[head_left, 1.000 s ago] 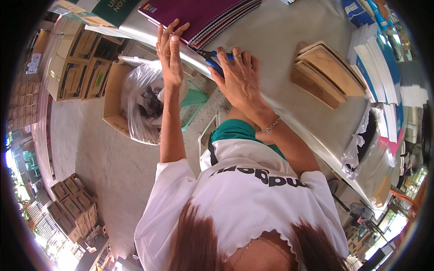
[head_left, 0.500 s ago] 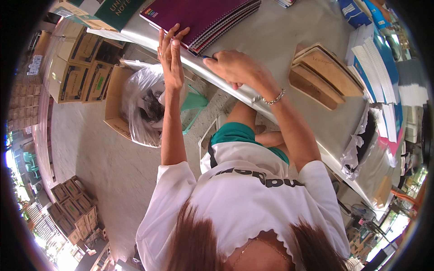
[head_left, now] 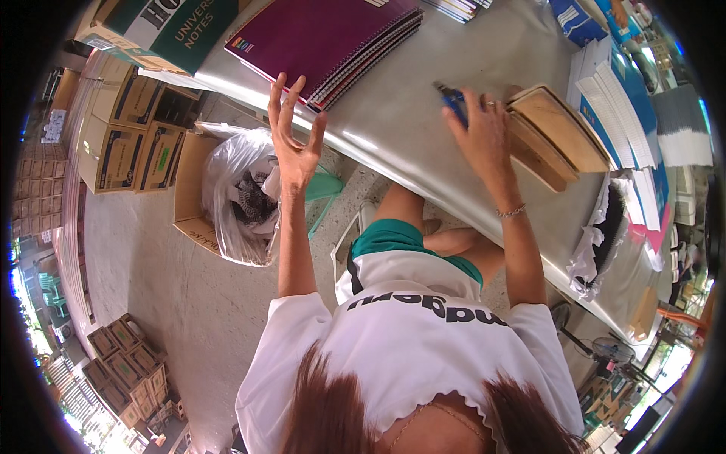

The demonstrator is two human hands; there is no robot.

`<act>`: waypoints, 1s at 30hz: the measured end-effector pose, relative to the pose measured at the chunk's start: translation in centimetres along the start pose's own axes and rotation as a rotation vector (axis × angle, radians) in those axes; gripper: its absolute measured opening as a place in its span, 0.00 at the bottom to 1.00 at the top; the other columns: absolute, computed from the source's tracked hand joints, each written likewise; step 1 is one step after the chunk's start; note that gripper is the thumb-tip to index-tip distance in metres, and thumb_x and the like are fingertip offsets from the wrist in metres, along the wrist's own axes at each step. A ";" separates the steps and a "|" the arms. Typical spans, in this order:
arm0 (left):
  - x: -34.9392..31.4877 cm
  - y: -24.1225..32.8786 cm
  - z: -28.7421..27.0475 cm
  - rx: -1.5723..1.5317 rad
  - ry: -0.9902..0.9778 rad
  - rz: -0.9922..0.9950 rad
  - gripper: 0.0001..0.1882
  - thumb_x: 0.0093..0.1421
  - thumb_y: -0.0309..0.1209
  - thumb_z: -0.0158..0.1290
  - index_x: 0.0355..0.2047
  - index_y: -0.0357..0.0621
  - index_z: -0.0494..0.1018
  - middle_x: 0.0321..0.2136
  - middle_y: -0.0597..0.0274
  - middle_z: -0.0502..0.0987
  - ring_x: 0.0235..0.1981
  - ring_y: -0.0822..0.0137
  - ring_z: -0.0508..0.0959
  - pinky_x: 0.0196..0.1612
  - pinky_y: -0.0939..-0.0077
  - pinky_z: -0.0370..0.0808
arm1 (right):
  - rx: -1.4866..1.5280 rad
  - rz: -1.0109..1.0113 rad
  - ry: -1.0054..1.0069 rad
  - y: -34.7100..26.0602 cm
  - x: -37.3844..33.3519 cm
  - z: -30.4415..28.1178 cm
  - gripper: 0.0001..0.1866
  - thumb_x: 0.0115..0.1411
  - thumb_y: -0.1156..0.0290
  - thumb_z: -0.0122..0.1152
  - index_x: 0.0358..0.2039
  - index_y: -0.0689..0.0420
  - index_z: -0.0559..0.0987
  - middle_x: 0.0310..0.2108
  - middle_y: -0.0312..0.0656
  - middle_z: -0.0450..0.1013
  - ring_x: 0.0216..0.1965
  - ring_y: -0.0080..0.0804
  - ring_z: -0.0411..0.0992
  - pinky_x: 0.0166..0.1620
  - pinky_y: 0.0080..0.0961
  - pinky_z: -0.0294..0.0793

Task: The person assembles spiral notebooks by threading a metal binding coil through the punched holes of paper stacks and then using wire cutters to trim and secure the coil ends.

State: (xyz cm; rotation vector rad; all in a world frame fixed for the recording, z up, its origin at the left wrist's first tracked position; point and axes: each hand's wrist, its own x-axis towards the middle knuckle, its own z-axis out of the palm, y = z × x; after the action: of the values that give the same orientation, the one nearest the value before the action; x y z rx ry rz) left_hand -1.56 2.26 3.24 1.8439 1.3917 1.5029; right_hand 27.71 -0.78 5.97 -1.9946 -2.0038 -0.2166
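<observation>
A stack of spiral notebooks with a purple cover [head_left: 314, 41] lies at the table's front edge, its wire coils facing right. My left hand [head_left: 296, 147] is at the stack's near corner, fingers spread and fingertips by the cover edge; whether they touch it I cannot tell. To the right, over the table, my right hand [head_left: 485, 140] has its fingers around a small blue hand tool with a dark tip [head_left: 454, 103]. Its exact kind is unclear, since the fingers cover part of it. Brown wooden or cardboard holders [head_left: 563, 129] stand just right of that hand.
The grey-covered table [head_left: 393, 121] runs diagonally. A green and brown carton [head_left: 178, 30] is at the far left. Stacked blue-covered books [head_left: 616, 106] line the right. Below the table edge sits an open box [head_left: 193, 193] with a plastic bag [head_left: 242, 189]; more cartons [head_left: 125, 159] stand left.
My right hand has moved right, away from the notebooks toward the brown holders, carrying the blue tool. My left hand has spread its fingers and lowered slightly beside the stack.
</observation>
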 end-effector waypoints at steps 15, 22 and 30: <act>0.1 0.1 0.5 0.020 0.059 -0.004 0.22 0.55 0.32 0.60 0.51 0.46 0.72 0.62 0.52 0.60 0.66 0.51 0.57 0.65 0.51 0.54 | 0.563 -0.020 -0.003 -2.2 11.5 2.5 0.38 0.63 0.39 0.47 0.60 0.59 0.63 0.59 0.54 0.61 0.60 0.56 0.58 0.59 0.51 0.56; 0.3 0.3 0.7 0.038 0.065 -0.002 0.22 0.54 0.31 0.62 0.49 0.44 0.72 0.61 0.51 0.61 0.65 0.51 0.58 0.65 0.50 0.55 | 0.927 0.127 -0.012 -1.7 18.2 5.8 0.34 0.64 0.37 0.42 0.42 0.61 0.72 0.32 0.44 0.70 0.39 0.37 0.69 0.48 0.33 0.67; 0.4 0.4 -0.1 0.029 -0.004 -0.042 0.28 0.54 0.37 0.62 0.55 0.48 0.69 0.63 0.52 0.58 0.66 0.52 0.55 0.65 0.48 0.56 | 0.970 0.062 -0.232 -1.8 20.1 5.6 0.40 0.58 0.28 0.42 0.36 0.60 0.72 0.33 0.37 0.66 0.39 0.33 0.64 0.47 0.31 0.64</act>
State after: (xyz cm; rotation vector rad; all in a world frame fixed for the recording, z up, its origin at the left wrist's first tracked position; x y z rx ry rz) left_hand -1.48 2.35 3.79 1.8225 1.4489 1.4654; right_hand 25.61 20.02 7.23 -1.4502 -1.6438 0.8688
